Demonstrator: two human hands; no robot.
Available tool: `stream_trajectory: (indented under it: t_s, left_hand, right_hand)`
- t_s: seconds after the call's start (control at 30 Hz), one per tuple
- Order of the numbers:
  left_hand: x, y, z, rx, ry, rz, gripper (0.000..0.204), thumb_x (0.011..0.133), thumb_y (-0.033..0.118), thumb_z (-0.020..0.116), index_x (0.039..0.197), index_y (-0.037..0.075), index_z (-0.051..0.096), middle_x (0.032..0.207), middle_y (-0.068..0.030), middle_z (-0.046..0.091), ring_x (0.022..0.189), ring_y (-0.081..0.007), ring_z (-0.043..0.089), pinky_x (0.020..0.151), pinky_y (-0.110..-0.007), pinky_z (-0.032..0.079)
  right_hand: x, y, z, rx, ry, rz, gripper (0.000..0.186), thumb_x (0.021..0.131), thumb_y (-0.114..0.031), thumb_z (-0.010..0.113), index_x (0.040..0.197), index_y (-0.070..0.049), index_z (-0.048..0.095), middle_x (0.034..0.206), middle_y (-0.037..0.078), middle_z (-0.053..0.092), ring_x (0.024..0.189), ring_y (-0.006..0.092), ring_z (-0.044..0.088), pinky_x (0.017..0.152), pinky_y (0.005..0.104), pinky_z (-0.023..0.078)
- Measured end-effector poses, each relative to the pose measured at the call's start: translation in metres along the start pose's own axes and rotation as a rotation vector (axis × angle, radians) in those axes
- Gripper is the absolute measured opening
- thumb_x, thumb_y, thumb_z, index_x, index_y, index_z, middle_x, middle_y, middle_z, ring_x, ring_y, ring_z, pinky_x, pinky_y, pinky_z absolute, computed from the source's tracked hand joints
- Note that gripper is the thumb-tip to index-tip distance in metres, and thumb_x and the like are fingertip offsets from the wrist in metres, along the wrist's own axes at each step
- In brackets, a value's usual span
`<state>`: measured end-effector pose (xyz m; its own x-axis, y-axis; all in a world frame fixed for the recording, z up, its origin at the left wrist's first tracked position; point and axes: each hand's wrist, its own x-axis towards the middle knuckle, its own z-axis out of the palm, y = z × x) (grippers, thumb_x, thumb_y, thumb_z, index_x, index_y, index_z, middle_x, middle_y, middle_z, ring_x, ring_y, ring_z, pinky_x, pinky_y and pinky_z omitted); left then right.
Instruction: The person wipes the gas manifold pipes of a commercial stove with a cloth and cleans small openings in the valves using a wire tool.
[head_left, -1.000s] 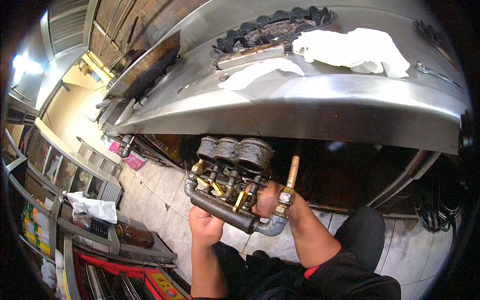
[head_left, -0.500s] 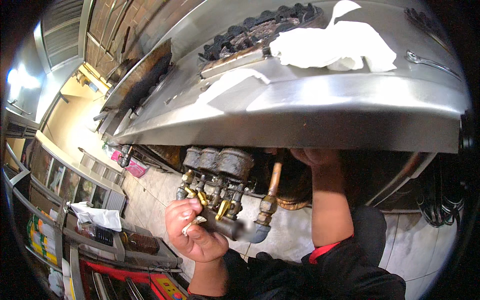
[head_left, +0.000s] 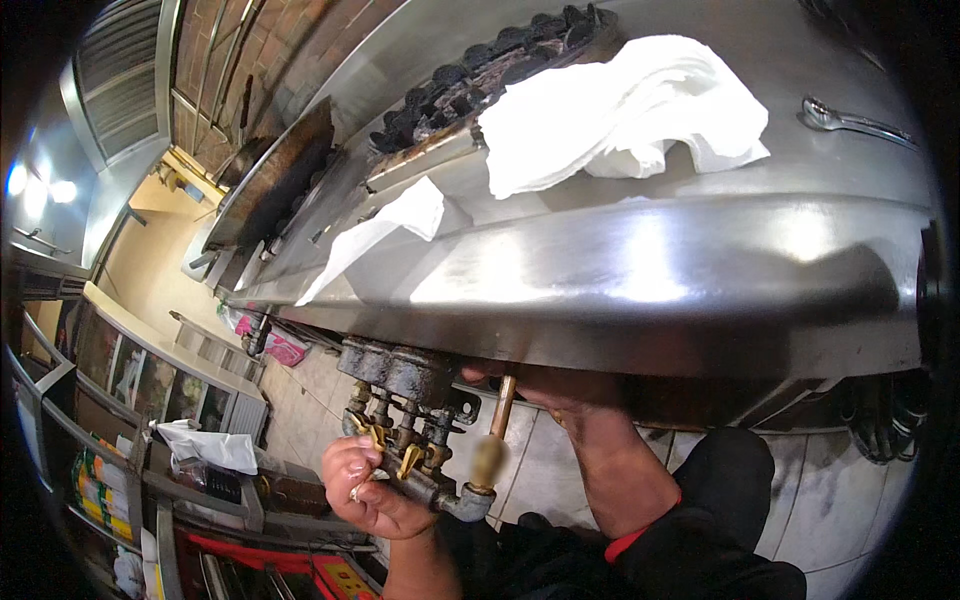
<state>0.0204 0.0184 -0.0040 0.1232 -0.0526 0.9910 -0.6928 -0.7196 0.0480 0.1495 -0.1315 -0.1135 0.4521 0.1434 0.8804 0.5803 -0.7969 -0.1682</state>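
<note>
At the left end of a gas manifold (head_left: 425,487), my left hand (head_left: 375,490) is closed, its fingertips against a brass valve (head_left: 370,435). A small whitish crumpled scrap (head_left: 362,488) is pinched in these fingers. Blackened burner bodies (head_left: 395,372) sit above the valves, under the steel counter's front edge. A copper pipe (head_left: 505,405) rises from the manifold's right end through a brass fitting (head_left: 488,460). Just behind that pipe, my right hand (head_left: 562,388) reaches beneath the counter edge. Most of its fingers are hidden by the counter and shadow.
On the steel counter (head_left: 560,240) lie a large white cloth (head_left: 630,115), a smaller white sheet (head_left: 385,230) and a wrench (head_left: 855,122). Behind them is a charred grate (head_left: 490,70). Shelves (head_left: 150,370) with packages stand left, above a tiled floor (head_left: 305,400).
The view has shifted, so the counter edge sits lower and its top shows more. My right hand is nearer the copper pipe. My left hand stays at the manifold with the scrap.
</note>
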Motion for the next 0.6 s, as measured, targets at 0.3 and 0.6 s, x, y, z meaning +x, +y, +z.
stream_trajectory:
  t_s: [0.3,0.6]
  left_hand:
    - [-0.002,-0.002,-0.002,0.004,-0.013,-0.001,0.025,0.101,0.029,0.041,0.101,0.004,0.045,0.085,-0.01,0.051,0.081,-0.0232,0.05,0.077,-0.038,0.044]
    - [-0.002,-0.001,-0.002,0.002,-0.014,0.0,0.026,0.101,0.029,0.041,0.101,0.004,0.045,0.085,-0.0102,0.051,0.081,-0.0233,0.05,0.077,-0.038,0.044]
  right_hand:
    - [-0.015,0.005,-0.001,-0.772,0.13,-0.105,0.036,0.096,-0.024,0.049,0.12,0.003,0.052,0.118,0.02,0.056,0.105,0.0299,0.059,0.092,0.0441,0.051]
    - [-0.028,0.011,0.003,-1.182,0.07,-0.205,0.04,0.097,-0.022,0.047,0.127,0.005,0.049,0.123,0.022,0.054,0.11,0.0317,0.058,0.094,0.0442,0.052]
